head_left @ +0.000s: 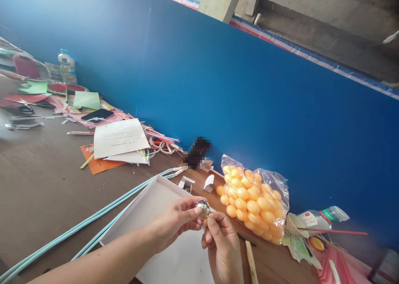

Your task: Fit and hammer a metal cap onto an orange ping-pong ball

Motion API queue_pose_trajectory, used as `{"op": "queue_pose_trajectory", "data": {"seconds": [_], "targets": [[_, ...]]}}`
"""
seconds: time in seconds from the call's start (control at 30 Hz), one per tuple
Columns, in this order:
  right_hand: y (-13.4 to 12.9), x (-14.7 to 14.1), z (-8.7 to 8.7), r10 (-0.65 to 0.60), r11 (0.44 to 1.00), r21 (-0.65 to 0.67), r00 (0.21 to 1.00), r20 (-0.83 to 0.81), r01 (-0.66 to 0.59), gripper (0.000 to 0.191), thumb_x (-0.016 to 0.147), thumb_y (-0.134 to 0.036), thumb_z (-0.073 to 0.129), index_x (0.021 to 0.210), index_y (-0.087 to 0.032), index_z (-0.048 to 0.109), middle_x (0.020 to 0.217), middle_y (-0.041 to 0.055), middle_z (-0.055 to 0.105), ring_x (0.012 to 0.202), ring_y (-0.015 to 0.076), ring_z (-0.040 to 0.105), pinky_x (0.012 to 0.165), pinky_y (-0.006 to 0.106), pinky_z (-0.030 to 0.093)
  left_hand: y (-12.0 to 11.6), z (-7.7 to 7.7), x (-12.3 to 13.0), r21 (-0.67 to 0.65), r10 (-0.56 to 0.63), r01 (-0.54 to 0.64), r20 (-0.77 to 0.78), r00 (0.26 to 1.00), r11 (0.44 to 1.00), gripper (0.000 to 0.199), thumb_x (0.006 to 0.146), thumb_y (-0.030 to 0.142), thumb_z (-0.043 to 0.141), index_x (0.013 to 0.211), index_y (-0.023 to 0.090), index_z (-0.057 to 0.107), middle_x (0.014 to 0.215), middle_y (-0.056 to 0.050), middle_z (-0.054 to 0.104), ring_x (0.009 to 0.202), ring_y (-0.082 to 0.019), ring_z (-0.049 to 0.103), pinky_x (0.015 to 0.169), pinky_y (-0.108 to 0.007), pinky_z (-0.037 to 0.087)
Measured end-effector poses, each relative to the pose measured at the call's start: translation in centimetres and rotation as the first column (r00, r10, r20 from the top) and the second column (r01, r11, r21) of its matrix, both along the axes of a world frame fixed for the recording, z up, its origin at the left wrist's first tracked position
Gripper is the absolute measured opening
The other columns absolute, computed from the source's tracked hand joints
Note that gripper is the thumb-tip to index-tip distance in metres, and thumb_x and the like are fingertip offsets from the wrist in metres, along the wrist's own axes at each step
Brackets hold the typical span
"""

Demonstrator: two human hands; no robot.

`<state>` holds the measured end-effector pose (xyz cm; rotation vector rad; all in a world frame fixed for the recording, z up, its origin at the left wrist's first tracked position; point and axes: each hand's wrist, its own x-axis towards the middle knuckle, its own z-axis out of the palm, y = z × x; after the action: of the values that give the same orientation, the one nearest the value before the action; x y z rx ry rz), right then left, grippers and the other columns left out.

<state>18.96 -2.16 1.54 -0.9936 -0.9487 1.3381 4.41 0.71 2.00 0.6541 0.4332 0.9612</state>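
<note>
In the head view, we hold a small, round, shiny silver ball (204, 209) in our left hand (183, 215), the thumb and fingers closed around its left side. The ball sits out at the fingertips, well clear of the palm, with its upper and right surfaces exposed. Our right hand (222, 242) is closed in a fingertip pinch at the ball's lower right edge; whatever lies within that pinch is too small for us to tell.

The ball is round, so we see no long axis. A small yellowish patch shows low on it, facing our right fingertips, but we cannot tell whether it is a part or a reflection.

Both hands are above a shallow white rectangular tray (156, 205), and our left forearm crosses over it, hiding part of it. Beyond the ball, a small open white box (187, 186) holds tiny pieces, near a folded white card (208, 183). To the right lies a clear plastic bag filled with orange-yellow balls (253, 205), with a pale wooden stick (251, 261) nearer us. Long light-blue tubes (124, 197) run along the tray's left side on the brown table (56, 180). Nothing covers the ball except our own fingers.
</note>
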Motion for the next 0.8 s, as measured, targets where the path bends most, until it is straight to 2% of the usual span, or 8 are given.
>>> {"op": "queue_pose_trajectory", "data": {"seconds": [0.33, 0.8], "targets": [[0.07, 0.23, -0.30, 0.036, 0.999, -0.006, 0.999, 0.008, -0.036, 0.019, 0.077, -0.035, 0.066, 0.074, -0.018, 0.057, 0.052, -0.0046, 0.050, 0.045, 0.0052, 0.040, 0.045, 0.017, 0.037, 0.10, -0.30, 0.04, 0.017, -0.013, 0.013, 0.016, 1.000, 1.000, 0.031, 0.078, 0.024, 0.064, 0.107, 0.012, 0.060, 0.087, -0.006, 0.059, 0.073, -0.010, 0.053, 0.073, -0.026, 0.043], [0.10, 0.20, -0.45, 0.024, 0.999, -0.032, 0.999, -0.035, -0.025, 0.019, 0.076, -0.035, 0.066, 0.074, -0.018, 0.057, 0.049, -0.0050, 0.049, 0.045, 0.0053, 0.038, 0.045, 0.018, 0.036, 0.13, -0.25, 0.05, 0.019, -0.019, 0.018, 0.024, 1.000, 1.000, 0.030, 0.078, 0.024, 0.064, 0.106, 0.012, 0.061, 0.088, -0.007, 0.059, 0.074, -0.010, 0.054, 0.072, -0.025, 0.043]]}}
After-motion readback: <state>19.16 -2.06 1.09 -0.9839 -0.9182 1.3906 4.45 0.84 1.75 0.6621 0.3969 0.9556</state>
